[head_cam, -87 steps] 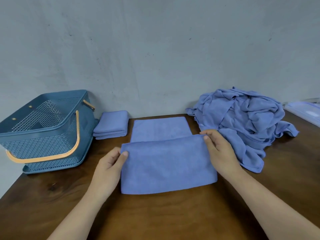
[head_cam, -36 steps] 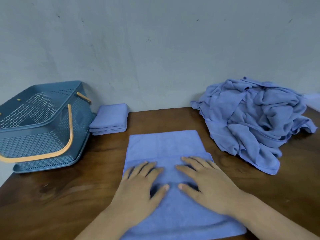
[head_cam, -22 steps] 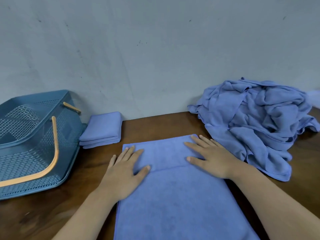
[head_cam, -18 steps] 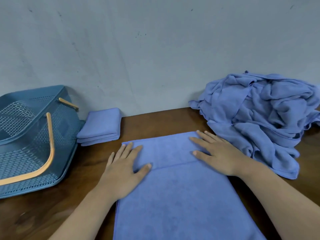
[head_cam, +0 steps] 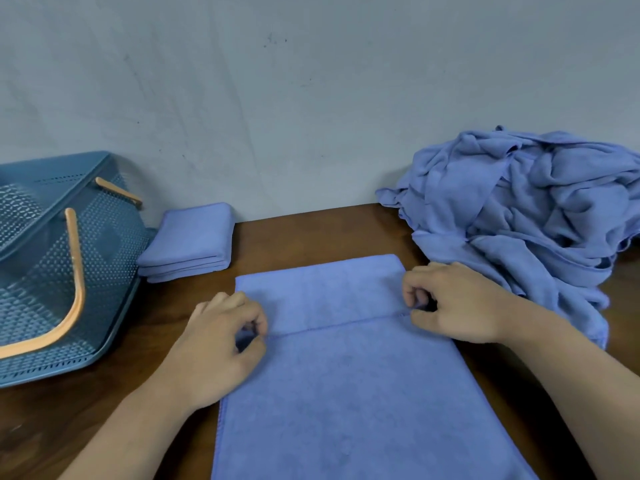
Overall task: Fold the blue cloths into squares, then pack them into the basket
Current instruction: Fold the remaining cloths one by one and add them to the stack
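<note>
Both palms lay flat on the half-folded blue microfibre cloth a moment ago. Now the left hand and right hand curl, each pinching one end of its upper layer's edge, likely to start the next fold. The cloth lies centred on the brown wooden table, with bare wood beyond it. The rumpled heap of blue cloths sits just beside the right hand, and the teal perforated plastic basket stands well to the left.

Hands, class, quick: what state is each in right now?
Left hand: closed, pinching the flat blue cloth's folded edge.
Right hand: closed, pinching the same edge's other end.
</note>
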A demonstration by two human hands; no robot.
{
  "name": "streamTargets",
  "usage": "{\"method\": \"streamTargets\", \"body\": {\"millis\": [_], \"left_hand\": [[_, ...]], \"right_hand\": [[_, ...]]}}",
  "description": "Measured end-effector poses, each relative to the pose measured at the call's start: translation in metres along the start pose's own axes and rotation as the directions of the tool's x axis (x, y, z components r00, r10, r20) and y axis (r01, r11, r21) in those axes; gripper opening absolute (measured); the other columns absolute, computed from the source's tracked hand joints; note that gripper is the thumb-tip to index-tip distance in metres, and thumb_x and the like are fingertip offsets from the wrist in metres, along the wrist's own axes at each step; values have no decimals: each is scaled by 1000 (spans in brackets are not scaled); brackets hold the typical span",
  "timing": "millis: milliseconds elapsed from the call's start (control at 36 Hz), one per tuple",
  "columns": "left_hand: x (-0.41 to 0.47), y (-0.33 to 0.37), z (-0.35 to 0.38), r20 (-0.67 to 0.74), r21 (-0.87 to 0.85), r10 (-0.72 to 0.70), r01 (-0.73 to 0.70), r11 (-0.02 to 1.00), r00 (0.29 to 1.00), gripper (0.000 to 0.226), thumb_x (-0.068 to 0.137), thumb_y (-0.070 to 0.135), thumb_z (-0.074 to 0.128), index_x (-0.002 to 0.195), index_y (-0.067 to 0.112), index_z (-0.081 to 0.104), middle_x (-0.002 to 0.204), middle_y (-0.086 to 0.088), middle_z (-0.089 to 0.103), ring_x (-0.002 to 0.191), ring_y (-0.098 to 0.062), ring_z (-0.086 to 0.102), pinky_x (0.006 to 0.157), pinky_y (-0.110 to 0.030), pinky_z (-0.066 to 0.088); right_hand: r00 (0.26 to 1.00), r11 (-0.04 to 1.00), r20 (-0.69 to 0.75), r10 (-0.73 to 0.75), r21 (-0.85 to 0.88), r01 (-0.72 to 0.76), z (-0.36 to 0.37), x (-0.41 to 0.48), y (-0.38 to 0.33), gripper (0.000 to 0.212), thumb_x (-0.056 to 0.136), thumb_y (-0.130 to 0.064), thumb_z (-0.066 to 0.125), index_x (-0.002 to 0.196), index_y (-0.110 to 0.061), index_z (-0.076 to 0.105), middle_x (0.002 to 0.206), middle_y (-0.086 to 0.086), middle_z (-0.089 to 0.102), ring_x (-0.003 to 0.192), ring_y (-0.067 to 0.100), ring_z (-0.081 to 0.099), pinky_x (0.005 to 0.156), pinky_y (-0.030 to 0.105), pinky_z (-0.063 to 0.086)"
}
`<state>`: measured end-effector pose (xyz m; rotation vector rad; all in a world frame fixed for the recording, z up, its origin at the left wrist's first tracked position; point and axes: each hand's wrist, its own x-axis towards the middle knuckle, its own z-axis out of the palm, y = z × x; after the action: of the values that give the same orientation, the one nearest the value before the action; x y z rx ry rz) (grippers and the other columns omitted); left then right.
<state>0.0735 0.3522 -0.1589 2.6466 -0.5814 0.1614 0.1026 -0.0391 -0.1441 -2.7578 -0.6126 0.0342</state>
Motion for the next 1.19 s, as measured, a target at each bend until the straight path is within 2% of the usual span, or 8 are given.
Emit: {"method": "streamTargets", "body": {"millis": [139, 444, 528, 639, 806, 972, 1083, 1194], "left_hand": [[0, 4, 1, 90, 85, 11, -18, 996, 996, 11, 74, 42, 46, 72, 31, 46, 82, 10, 47, 88, -11, 47, 85, -24, 32], [2, 2, -5, 24, -109, 15, -12, 994, 1000, 6, 76, 32, 45, 73, 27, 43, 80, 2, 47, 80, -18, 46, 78, -38, 35], [2, 3, -5, -1, -143, 54, -53, 988, 999, 5, 75, 30, 43, 73, 27, 39, 80, 2, 45, 80, -19, 43, 77, -38, 32], [2, 8, -6, -99, -335, 46, -77, 939, 994, 6, 73, 25, 44, 72, 27, 39, 77, 2, 46, 78, -27, 41, 74, -45, 32], [12, 9, 5, -258, -478, -266, 117, 871, 929, 7, 102, 21, 59, 95, 20, 58, 75, -5, 59, 65, -20, 46, 62, -31, 36], [10, 0, 8, -174, -526, -332, 198, 827, 927, 35, 101, 10, 64, 126, 33, 53, 85, -6, 69, 77, -30, 56, 74, -38, 45], [8, -2, 5, -127, -468, -306, 215, 857, 944, 44, 92, -2, 62, 119, 30, 51, 88, -12, 68, 63, -21, 46, 62, -30, 41], [8, 0, 4, -76, -391, -318, 265, 881, 945, 39, 85, -2, 63, 109, 27, 55, 90, -8, 67, 70, -31, 52, 62, -39, 46]], "right_hand": [[1000, 1000, -9, -6, -28, 6, -1, 3, -3, 21, 70, -52, 50, 73, -31, 52, 78, -12, 57, 83, 10, 53, 85, 27, 43], [999, 997, 28, -25, -77, 27, -4, 0, -10, 30, 65, -55, 40, 73, -28, 51, 87, -21, 56, 83, 9, 50, 85, 28, 43], [998, 997, -30, -52, 53, 53, -7, -1, -12, 21, 72, -45, 47, 68, -24, 48, 78, -9, 54, 79, 15, 50, 74, 32, 44], [988, 893, -151, 44, 449, 29, -5, 1, -14, 18, 84, -24, 51, 70, -13, 47, 71, -3, 45, 66, 11, 38, 63, 35, 33], [933, 764, -207, 295, 637, -100, 18, 13, -6, 3, 100, -28, 65, 98, -28, 63, 73, -5, 65, 65, 12, 50, 67, 35, 41], [960, 802, -182, 211, 594, -64, 20, 11, -12, 25, 96, -10, 65, 110, -30, 59, 73, 9, 58, 64, 29, 47, 60, 37, 41], [971, 847, -163, 175, 527, -64, 16, 8, -12, 21, 92, -3, 62, 92, -24, 64, 63, 4, 44, 55, 12, 36, 54, 24, 33], [979, 872, -129, 160, 483, -79, 13, 7, -15, 34, 89, 3, 61, 76, -27, 73, 70, -11, 58, 58, 7, 45, 57, 16, 36]]}}
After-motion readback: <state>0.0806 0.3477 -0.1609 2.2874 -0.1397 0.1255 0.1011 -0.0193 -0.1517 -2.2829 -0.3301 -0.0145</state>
